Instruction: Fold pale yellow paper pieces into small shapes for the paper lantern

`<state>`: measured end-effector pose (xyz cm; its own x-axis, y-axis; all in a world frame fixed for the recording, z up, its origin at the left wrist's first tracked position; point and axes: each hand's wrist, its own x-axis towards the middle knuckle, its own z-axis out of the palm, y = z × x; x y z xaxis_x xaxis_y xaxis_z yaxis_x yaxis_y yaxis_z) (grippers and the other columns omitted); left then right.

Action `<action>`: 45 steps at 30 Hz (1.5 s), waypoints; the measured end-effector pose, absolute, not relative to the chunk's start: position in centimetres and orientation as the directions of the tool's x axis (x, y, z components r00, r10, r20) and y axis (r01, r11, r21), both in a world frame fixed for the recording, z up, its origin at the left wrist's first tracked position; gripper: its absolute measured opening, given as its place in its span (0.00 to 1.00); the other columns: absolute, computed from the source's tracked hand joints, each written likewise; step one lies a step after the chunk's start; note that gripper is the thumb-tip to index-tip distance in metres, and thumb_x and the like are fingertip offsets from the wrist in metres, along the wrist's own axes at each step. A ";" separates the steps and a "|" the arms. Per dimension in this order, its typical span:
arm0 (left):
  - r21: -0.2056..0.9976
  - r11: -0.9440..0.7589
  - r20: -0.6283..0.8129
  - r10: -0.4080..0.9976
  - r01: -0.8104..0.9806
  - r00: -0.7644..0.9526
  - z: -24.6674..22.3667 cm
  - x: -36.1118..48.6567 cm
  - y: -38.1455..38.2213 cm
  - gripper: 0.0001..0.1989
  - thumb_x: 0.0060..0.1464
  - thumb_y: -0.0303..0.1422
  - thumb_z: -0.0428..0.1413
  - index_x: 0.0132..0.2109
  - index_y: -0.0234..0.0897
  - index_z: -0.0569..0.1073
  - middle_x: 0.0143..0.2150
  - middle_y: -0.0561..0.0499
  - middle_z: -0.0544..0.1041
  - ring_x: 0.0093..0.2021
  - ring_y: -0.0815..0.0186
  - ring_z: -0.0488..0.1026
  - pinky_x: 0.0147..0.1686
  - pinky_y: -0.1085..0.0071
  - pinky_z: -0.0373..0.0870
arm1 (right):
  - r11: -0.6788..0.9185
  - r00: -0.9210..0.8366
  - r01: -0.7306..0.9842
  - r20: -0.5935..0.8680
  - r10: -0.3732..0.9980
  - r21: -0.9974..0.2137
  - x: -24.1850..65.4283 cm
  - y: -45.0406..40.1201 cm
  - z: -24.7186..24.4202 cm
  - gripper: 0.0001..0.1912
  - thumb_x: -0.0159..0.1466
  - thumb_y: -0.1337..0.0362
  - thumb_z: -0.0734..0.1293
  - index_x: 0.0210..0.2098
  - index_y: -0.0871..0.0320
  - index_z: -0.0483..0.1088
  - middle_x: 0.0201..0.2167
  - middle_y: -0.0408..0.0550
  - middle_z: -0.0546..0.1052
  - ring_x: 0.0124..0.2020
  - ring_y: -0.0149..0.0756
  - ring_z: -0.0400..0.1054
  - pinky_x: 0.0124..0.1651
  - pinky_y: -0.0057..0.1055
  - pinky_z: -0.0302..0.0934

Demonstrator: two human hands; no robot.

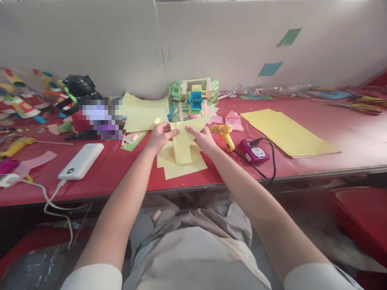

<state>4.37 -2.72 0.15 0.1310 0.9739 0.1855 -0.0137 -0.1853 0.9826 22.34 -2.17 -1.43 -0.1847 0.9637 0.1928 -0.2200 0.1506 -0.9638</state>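
A folded piece of pale yellow paper (182,148) is held between both hands, above the middle of the red table. My left hand (162,136) pinches its left edge, with the thumb on top. My right hand (202,137) grips the right side, its thumb on the paper and the other fingers partly hidden behind. More pale yellow paper (172,172) lies flat under the held piece. Just beyond the hands stands a paper and wood construction (196,96) with green fans and blue parts. A yellow glue gun (227,137) rests to the right of my right hand.
A purple power socket (254,152) with a black cable sits right of the glue gun. Yellow sheets (290,133) lie farther right. On the left are a white power bank (81,161), cables, another yellow glue gun (18,147) and colourful models. The red table (130,177) ends near my lap.
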 end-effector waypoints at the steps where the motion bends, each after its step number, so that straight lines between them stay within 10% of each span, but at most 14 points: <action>1: 0.981 -0.193 0.194 0.971 -0.015 0.138 0.2 4.5 -2.8 0.20 0.40 0.42 0.68 0.36 0.36 0.73 0.35 0.47 0.80 0.36 0.59 0.77 0.36 0.63 0.75 | 0.168 -0.164 -0.209 0.204 0.965 -0.963 22.3 -2.3 -1.3 0.24 0.51 0.45 0.74 0.36 0.58 0.76 0.40 0.54 0.81 0.44 0.50 0.76 0.46 0.43 0.72; 45: 0.958 -0.284 0.285 0.959 -0.019 0.005 0.2 2.7 -2.2 0.26 0.30 0.49 0.72 0.31 0.33 0.80 0.31 0.47 0.81 0.32 0.61 0.78 0.38 0.62 0.79 | 0.289 -0.188 -0.200 0.326 0.927 -0.936 22.3 -2.2 -1.2 0.21 0.52 0.50 0.75 0.39 0.57 0.77 0.45 0.52 0.80 0.48 0.48 0.75 0.51 0.42 0.70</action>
